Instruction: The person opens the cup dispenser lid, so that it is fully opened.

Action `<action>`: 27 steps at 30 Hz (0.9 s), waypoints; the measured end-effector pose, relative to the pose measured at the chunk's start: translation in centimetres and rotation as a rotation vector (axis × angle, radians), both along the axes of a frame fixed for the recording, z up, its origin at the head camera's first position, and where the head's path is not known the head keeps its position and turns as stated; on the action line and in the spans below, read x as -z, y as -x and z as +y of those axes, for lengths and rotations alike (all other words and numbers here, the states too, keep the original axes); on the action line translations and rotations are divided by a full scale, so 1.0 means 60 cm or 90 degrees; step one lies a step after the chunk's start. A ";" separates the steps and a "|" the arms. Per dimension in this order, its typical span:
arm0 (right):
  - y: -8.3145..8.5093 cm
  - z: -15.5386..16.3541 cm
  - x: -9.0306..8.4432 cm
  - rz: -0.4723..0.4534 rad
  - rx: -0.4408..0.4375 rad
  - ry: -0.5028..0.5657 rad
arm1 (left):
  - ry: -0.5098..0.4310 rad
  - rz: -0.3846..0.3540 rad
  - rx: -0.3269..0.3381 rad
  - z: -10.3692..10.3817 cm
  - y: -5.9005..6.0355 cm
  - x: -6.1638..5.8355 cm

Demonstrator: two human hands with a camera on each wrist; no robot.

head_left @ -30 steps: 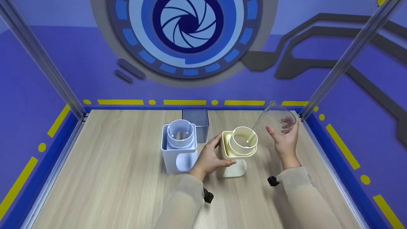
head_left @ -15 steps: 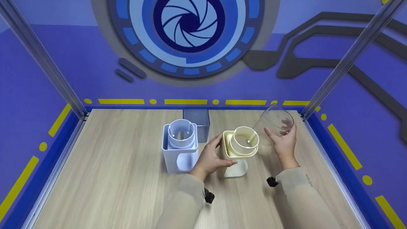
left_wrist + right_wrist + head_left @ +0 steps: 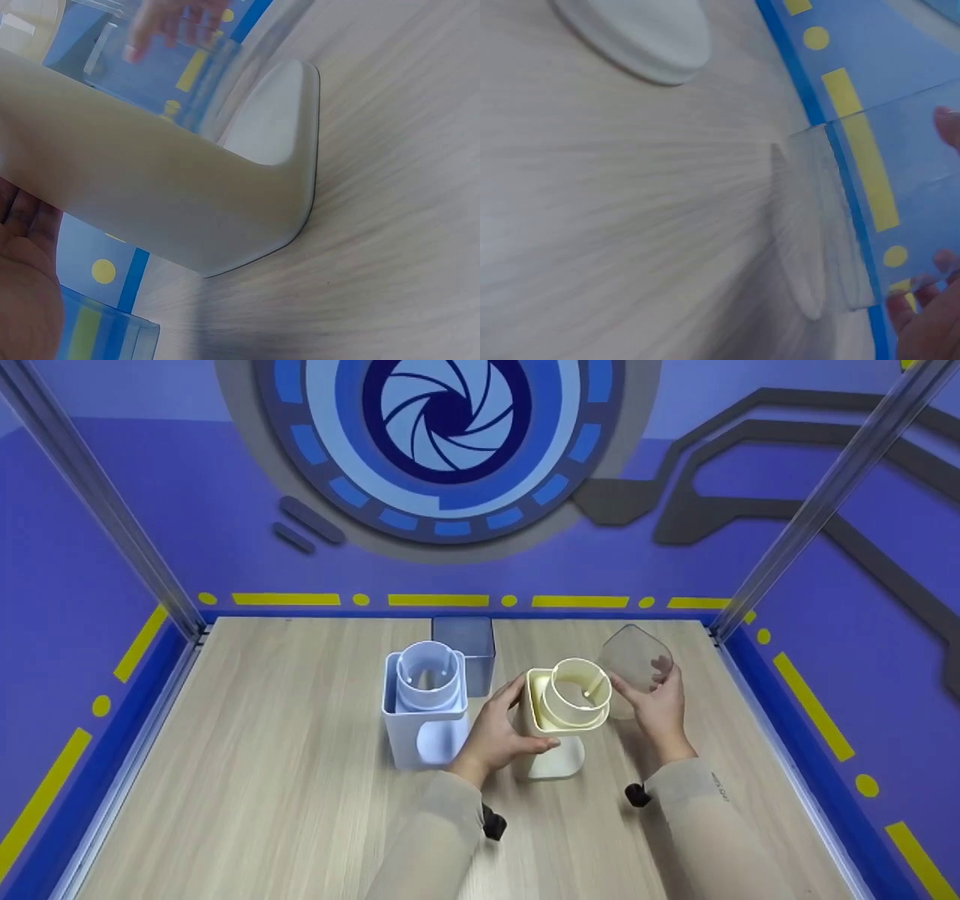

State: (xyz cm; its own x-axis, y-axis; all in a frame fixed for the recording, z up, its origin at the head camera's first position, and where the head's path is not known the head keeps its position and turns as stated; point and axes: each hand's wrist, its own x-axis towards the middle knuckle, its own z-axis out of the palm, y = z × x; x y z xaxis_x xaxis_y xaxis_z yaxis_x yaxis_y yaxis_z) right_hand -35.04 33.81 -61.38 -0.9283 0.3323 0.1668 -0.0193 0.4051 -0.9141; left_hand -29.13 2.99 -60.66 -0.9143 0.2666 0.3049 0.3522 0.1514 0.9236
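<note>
A staged recording booth is suggested by a wooden surface [image 3: 262, 780] enclosed by purple walls [image 3: 187, 510] printed with an aperture emblem [image 3: 446, 420], yellow dashes and metal corner posts [image 3: 97, 502].

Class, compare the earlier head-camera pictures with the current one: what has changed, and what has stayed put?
The right hand has lowered the clear container down and leftward, beside the cream dispenser. The left hand keeps gripping the cream dispenser; the white dispenser and grey box have not moved.

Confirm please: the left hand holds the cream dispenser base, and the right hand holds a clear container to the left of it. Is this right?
Not quite. The right hand holds the clear container to the right of the cream dispenser base, as the head view shows. The left hand does hold that base.
</note>
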 end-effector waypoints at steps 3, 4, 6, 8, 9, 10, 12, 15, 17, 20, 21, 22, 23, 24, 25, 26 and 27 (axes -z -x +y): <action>-0.002 0.003 0.012 -0.009 -0.016 -0.014 | -0.002 -0.001 0.003 0.000 0.000 -0.001; -0.002 0.005 0.014 -0.006 -0.021 -0.014 | -0.002 -0.002 0.003 0.000 0.000 -0.001; -0.001 0.005 0.015 -0.006 -0.028 -0.022 | -0.005 -0.004 0.001 0.000 0.000 -0.003; 0.000 0.005 0.013 -0.009 -0.035 -0.027 | -0.010 -0.009 -0.002 -0.001 0.000 -0.004; 0.000 0.005 0.013 -0.012 -0.037 -0.029 | -0.012 -0.011 -0.002 -0.001 0.000 -0.004; 0.000 0.005 0.012 -0.015 -0.040 -0.034 | -0.014 -0.012 -0.002 -0.001 0.000 -0.004; -0.001 0.005 0.012 -0.021 -0.042 -0.036 | -0.014 -0.012 -0.001 -0.001 0.000 -0.004; -0.004 0.007 0.014 -0.027 -0.038 -0.036 | -0.009 -0.021 0.001 0.000 -0.002 -0.003; -0.005 0.010 0.016 -0.031 -0.036 -0.033 | -0.007 -0.027 0.005 0.001 -0.004 -0.003; -0.006 0.013 0.019 -0.039 -0.033 -0.033 | -0.006 -0.030 0.012 0.003 -0.005 -0.005; -0.005 0.014 0.020 -0.038 -0.032 -0.033 | -0.007 -0.030 0.014 0.003 -0.005 -0.005; -0.005 0.015 0.021 -0.035 -0.033 -0.031 | -0.007 -0.028 0.014 0.003 -0.004 -0.006; -0.004 0.015 0.022 -0.034 -0.034 -0.032 | -0.008 -0.027 0.013 0.002 -0.004 -0.006; -0.003 0.015 0.023 -0.031 -0.036 -0.031 | -0.008 -0.028 0.012 0.002 -0.004 -0.006; -0.002 0.015 0.025 -0.028 -0.038 -0.029 | -0.009 -0.030 0.013 0.001 -0.004 -0.006; -0.001 0.015 0.027 -0.027 -0.038 -0.027 | -0.009 -0.032 0.014 0.000 -0.004 -0.006; 0.000 0.015 0.030 -0.029 -0.038 -0.028 | -0.010 -0.034 0.015 0.000 -0.004 -0.005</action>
